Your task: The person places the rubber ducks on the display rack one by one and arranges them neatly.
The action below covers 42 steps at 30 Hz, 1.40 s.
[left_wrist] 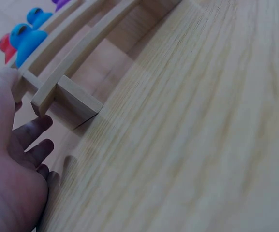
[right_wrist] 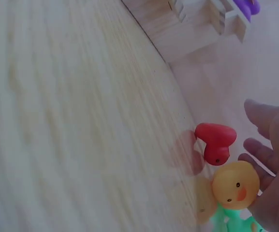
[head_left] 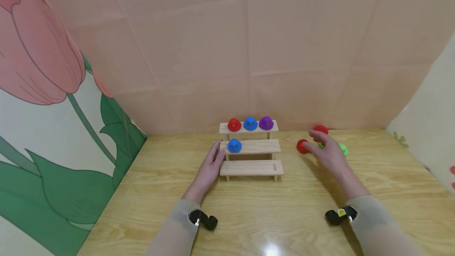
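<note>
Resting my left hand (head_left: 207, 167) against left end of rack (head_left: 250, 167), at middle tier (head_left: 261, 146), fingers relaxed. Seeing red duck (head_left: 234, 125), blue duck (head_left: 250, 123), purple duck (head_left: 266, 123) on top tier (head_left: 249, 132); second blue duck (head_left: 234, 145) at left on middle tier. My right hand (head_left: 330, 156) sits right of rack, thumb and fingers apart, near loose red duck (head_left: 301, 146) on table (head_left: 249, 212). Rear red duck (head_left: 321, 128), green duck (head_left: 343, 149) close by. Yellow duck (right_wrist: 235, 181) beside right hand; contact I cannot tell.
</note>
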### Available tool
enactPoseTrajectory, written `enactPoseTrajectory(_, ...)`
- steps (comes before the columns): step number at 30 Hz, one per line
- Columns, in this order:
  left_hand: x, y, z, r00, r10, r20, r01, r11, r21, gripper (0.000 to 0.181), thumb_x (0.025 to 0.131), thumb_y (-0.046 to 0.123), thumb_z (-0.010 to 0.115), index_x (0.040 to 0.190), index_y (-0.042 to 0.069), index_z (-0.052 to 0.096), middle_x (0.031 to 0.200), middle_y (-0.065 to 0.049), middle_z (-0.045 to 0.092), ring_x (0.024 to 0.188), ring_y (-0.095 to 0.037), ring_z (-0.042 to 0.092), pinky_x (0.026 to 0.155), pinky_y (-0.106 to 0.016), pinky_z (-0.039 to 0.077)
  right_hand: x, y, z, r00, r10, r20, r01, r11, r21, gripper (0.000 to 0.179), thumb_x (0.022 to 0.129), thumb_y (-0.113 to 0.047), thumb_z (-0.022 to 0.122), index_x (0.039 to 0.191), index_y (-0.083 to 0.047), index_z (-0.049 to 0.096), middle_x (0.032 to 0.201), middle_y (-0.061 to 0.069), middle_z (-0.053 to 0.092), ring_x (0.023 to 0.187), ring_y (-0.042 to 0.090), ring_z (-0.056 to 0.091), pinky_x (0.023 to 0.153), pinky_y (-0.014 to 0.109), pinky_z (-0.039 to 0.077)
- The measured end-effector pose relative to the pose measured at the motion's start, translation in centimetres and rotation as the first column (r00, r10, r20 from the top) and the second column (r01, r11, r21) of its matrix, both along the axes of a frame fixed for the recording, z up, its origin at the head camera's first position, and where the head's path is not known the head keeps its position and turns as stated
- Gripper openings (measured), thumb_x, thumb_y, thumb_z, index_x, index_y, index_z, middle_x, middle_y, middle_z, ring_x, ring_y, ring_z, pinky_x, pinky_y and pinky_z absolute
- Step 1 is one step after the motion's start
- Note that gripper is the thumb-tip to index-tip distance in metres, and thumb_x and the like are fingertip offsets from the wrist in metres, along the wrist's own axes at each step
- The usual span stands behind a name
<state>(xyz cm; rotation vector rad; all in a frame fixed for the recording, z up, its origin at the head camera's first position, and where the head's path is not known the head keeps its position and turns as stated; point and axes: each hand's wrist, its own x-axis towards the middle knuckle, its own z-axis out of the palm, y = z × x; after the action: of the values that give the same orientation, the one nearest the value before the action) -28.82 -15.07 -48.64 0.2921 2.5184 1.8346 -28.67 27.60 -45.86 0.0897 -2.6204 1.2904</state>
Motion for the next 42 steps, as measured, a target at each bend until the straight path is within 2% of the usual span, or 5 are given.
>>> enactPoseTrajectory(8,-0.2,0.1,0.0,1.0,-0.001,-0.003,0.001,1.0,0.0,0.07,0.112,0.069,0.047,0.175,0.041,0.03,0.178,-0.007,0.033,0.164,-0.031,0.031,0.132,-0.055,0.028,-0.6,0.8,-0.7,1.0,0.006,0.019,-0.007,0.998,0.064,0.074,0.109,-0.044,0.073,0.165,-0.002,0.048,0.156,0.031,0.055,0.142,0.052,0.052,0.108,0.066,0.053)
enactPoseTrajectory(11,-0.1,0.2,0.1,1.0,-0.001,-0.011,0.001,1.0,0.001,0.07,0.112,0.068,0.047,0.175,0.041,0.03,0.178,-0.008,0.033,0.163,-0.032,0.031,0.132,-0.055,0.028,-0.7,1.0,-0.9,0.999,0.011,0.032,-0.014,0.996,0.086,0.073,0.109,-0.043,0.072,0.164,-0.001,0.048,0.156,0.03,0.056,0.138,0.051,0.055,0.101,0.054,0.06)
enactPoseTrajectory(14,-0.1,0.2,0.2,1.0,-0.002,-0.016,0.002,1.0,-0.001,0.071,0.112,0.069,0.048,0.175,0.04,0.03,0.178,-0.008,0.033,0.164,-0.032,0.031,0.132,-0.055,0.027,-0.7,1.2,-1.1,0.999,0.014,0.047,-0.019,0.995,0.1,0.073,0.109,-0.043,0.072,0.164,-0.001,0.048,0.157,0.027,0.056,0.136,0.048,0.056,0.099,0.045,0.059)
enactPoseTrajectory(22,-0.1,0.2,0.3,1.0,-0.004,-0.008,0.004,1.0,0.0,0.072,0.112,0.07,0.047,0.175,0.041,0.03,0.179,-0.007,0.032,0.164,-0.031,0.03,0.132,-0.055,0.028,-1.1,1.4,-1.4,0.997,0.032,0.077,-0.039,0.996,0.086,0.074,0.11,-0.044,0.071,0.165,-0.001,0.047,0.156,0.029,0.056,0.138,0.049,0.053,0.113,0.066,0.048)
enactPoseTrajectory(42,0.0,0.0,0.1,1.0,0.003,0.002,-0.003,1.0,-0.002,0.071,0.112,0.07,0.047,0.175,0.041,0.03,0.178,-0.007,0.033,0.164,-0.031,0.031,0.132,-0.054,0.027,-1.3,1.2,-1.6,0.993,0.031,0.112,-0.041,0.995,0.088,0.067,0.108,-0.045,0.073,0.157,-0.002,0.056,0.145,0.028,0.06,0.13,0.046,0.053,0.108,0.063,0.045)
